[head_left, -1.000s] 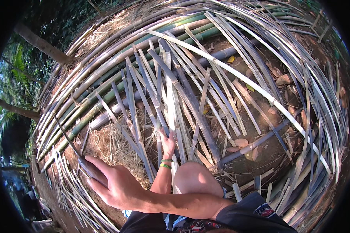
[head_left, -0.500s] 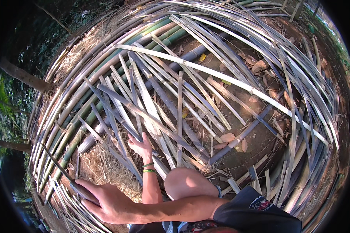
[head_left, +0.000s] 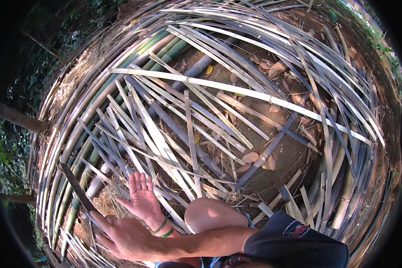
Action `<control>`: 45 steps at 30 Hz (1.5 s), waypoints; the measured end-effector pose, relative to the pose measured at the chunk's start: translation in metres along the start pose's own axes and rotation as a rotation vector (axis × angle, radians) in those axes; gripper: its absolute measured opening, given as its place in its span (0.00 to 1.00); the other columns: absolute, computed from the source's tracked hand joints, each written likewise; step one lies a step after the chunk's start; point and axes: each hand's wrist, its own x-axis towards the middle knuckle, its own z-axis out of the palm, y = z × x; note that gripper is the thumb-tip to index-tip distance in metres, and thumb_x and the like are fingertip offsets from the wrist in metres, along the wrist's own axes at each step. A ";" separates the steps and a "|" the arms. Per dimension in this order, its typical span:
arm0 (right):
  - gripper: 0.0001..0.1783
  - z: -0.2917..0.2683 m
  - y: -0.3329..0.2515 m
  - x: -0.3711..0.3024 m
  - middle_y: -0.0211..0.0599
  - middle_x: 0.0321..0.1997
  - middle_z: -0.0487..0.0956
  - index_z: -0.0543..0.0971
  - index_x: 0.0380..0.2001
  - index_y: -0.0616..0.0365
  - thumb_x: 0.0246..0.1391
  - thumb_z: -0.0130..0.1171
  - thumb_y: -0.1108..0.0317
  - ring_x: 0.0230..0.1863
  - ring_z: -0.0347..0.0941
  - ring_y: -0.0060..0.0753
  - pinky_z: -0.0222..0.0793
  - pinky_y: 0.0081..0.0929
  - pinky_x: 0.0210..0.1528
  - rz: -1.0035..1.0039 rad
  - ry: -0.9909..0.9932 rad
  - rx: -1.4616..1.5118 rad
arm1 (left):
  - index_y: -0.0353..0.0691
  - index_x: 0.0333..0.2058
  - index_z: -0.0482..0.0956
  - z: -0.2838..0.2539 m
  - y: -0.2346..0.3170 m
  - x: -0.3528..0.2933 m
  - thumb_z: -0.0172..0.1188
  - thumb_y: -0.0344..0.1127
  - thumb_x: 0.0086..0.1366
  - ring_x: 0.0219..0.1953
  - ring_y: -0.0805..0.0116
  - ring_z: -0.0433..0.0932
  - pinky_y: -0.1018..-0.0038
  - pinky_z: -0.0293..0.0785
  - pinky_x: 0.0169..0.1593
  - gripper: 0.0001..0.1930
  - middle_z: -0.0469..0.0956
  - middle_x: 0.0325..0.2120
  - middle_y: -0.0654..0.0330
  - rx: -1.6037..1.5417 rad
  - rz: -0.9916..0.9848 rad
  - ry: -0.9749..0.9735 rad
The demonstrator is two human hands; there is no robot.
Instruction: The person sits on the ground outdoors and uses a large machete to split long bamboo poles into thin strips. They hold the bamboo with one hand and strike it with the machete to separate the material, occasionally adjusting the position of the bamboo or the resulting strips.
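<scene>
Blade: a long dark flat blade (head_left: 78, 190), like a knife or machete, sticks up and away from the person's right hand (head_left: 123, 236), which crosses the body to the low left of the view; its tip points toward the far left over the strips.
Right hand grip: clenched around the blade's handle end, fingers wrapped, forearm coming in from the lower right.
Left hand: the left hand (head_left: 143, 198) lies just beyond the right one, palm down, fingers stretched out together and pointing away from the person.
Left hand grip: released; it holds nothing, the fingertips resting on or just over the split bamboo strips (head_left: 165, 143).
Wristbands: green bands (head_left: 161, 228) circle the left wrist.
Bamboo strips: many long pale and grey slats lie criss-crossed on the ground, fanning out from near the hands toward the far side.
Long pale slat: one broad light slat (head_left: 254, 96) runs across the pile from far left to right.
Whole poles: green round bamboo poles (head_left: 120, 76) lie along the left edge of the pile.
Ground: bare brown earth (head_left: 272, 174) with dry leaves shows between the slats on the right.
Knee: the person's bare knee (head_left: 207, 214) is raised just right of the hands, above dark shorts (head_left: 295, 243).
</scene>
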 end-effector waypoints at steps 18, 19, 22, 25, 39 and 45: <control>0.30 -0.030 0.030 0.019 0.58 0.53 0.71 0.76 0.47 0.76 0.61 0.56 0.52 0.38 0.77 0.53 0.75 0.45 0.49 -0.090 0.058 -0.337 | 0.28 0.53 0.71 0.036 0.092 -0.031 0.45 0.52 0.75 0.44 0.62 0.80 0.72 0.80 0.44 0.28 0.77 0.44 0.50 0.543 0.072 0.081; 0.29 -0.059 0.036 0.022 0.56 0.53 0.72 0.78 0.46 0.74 0.61 0.57 0.52 0.40 0.77 0.53 0.75 0.44 0.49 -0.005 -0.154 -0.237 | 0.28 0.53 0.72 0.023 0.087 -0.022 0.46 0.52 0.75 0.43 0.63 0.80 0.73 0.80 0.43 0.27 0.78 0.43 0.50 0.509 0.041 0.116; 0.25 -0.127 0.098 0.016 0.54 0.55 0.74 0.80 0.46 0.70 0.60 0.57 0.55 0.49 0.79 0.50 0.75 0.40 0.54 0.091 0.016 -0.722 | 0.37 0.37 0.71 -0.009 0.056 0.005 0.54 0.36 0.72 0.21 0.73 0.76 0.77 0.71 0.20 0.08 0.76 0.21 0.60 0.548 0.000 0.255; 0.26 -0.252 0.187 -0.001 0.54 0.57 0.74 0.76 0.52 0.69 0.58 0.59 0.57 0.57 0.73 0.50 0.70 0.42 0.61 0.232 0.362 -0.925 | 0.37 0.33 0.68 -0.068 0.011 0.010 0.57 0.37 0.69 0.14 0.74 0.71 0.78 0.66 0.16 0.11 0.73 0.17 0.60 0.798 -0.020 0.192; 0.16 -0.517 0.299 -0.141 0.45 0.47 0.75 0.70 0.52 0.52 0.63 0.53 0.61 0.46 0.76 0.54 0.74 0.48 0.44 0.415 0.445 -1.568 | 0.26 0.38 0.76 -0.191 -0.087 0.016 0.65 0.44 0.61 0.31 0.42 0.80 0.57 0.73 0.40 0.21 0.80 0.27 0.41 1.708 0.111 0.280; 0.12 -0.520 0.271 -0.149 0.51 0.40 0.79 0.74 0.47 0.59 0.62 0.55 0.66 0.40 0.76 0.61 0.74 0.49 0.40 0.145 0.665 -1.415 | 0.26 0.37 0.76 -0.183 -0.088 0.020 0.65 0.42 0.61 0.29 0.44 0.79 0.58 0.73 0.38 0.20 0.80 0.26 0.42 1.708 0.097 0.255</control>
